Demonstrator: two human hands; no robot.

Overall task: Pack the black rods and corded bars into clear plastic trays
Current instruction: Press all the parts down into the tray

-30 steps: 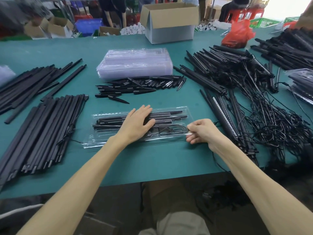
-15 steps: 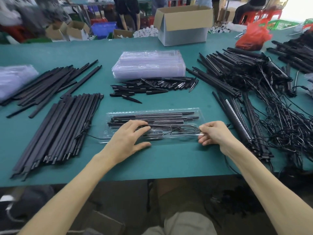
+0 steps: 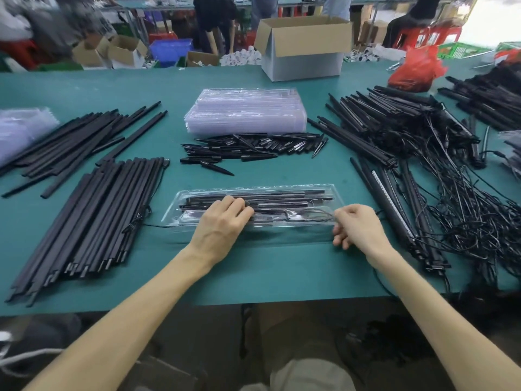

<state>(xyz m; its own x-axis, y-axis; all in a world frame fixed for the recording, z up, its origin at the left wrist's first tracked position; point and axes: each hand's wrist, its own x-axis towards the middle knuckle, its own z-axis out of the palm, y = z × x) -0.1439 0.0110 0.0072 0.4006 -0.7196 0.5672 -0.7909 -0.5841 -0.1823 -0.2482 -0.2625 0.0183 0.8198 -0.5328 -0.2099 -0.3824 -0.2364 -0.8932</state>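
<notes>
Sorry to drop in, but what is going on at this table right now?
A person is packing a clear tray on the green table. Their left hand lies over the black rods already in it, fingers bent; whether it grips one is unclear. Their right hand pinches the tray's right end. A cord is coiled inside too. A stack of empty trays waits behind, loose rods lie to the left and corded bars to the right.
</notes>
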